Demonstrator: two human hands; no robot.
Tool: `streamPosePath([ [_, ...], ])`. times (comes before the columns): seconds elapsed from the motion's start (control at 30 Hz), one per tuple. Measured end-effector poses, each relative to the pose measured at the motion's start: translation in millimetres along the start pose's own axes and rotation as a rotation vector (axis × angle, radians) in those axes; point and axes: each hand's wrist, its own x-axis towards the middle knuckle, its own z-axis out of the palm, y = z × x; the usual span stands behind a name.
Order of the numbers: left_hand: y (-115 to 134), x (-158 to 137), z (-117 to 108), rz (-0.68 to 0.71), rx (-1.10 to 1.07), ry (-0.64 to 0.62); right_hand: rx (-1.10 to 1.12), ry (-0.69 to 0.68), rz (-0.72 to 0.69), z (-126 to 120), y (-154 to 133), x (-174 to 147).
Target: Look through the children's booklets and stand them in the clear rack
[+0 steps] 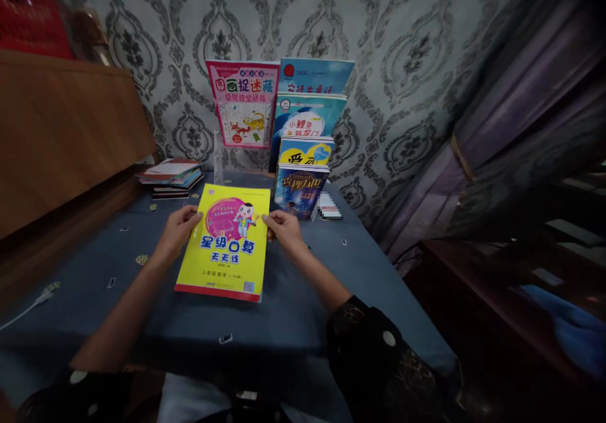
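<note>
A yellow workbook [227, 233] with a pink circle, a cartoon child and blue lettering is held up over the table, its cover facing me. My left hand [182, 222] grips its left edge between thumb and fingers. On the opposite edge, my right hand [283, 227] pinches the workbook near its upper half. Just beyond stands a tiered display of books: a pink picture book [247, 107] at the back left, and on the right a dark blue book [300, 189] in front of several others. The stand's lower left part is hidden behind the workbook.
A stack of books [173, 173] lies at the table's far left. A phone-like object [329, 206], partly blurred out, rests right of the display. A white cable [33, 303] crosses the left edge. A wooden cabinet [71, 107] stands left, a purple curtain [454, 145] hangs right.
</note>
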Motion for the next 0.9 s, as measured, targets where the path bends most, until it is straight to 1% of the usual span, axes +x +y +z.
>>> streamPosePath([
  [0.07, -22, 6, -1, -0.014, 0.121, -0.006, -0.07, 0.008, 0.114, 2, 23, 4],
  [0.17, -47, 10, -3, 0.0, 0.436, -0.007, -0.151, 0.014, 0.171, 7, 48, 7],
  [0.23, -55, 10, -4, 0.011, 0.634, -0.018, -0.17, 0.013, 0.176, 10, 58, 8],
  [0.33, -59, 9, -3, 0.018, 0.833, -0.047, -0.191, 0.009, 0.178, 10, 66, 9],
  [0.5, -58, 13, 0, 0.001, 0.989, -0.093, -0.205, 0.019, 0.161, 6, 75, 13],
  [0.57, -57, 12, 1, 0.002, 1.04, -0.089, -0.204, 0.029, 0.155, 5, 79, 16],
  [0.7, -55, 6, 5, 0.104, 1.169, -0.046, -0.203, 0.051, 0.137, 2, 85, 20],
  [0.8, -56, 6, 7, 0.197, 1.212, -0.084, -0.219, 0.051, 0.11, 0, 88, 18],
  [0.83, -57, 6, 7, 0.219, 1.214, -0.109, -0.26, 0.046, 0.08, -1, 88, 16],
  [0.9, -59, 9, 9, 0.251, 1.212, -0.151, -0.412, 0.034, -0.009, -2, 87, 11],
])
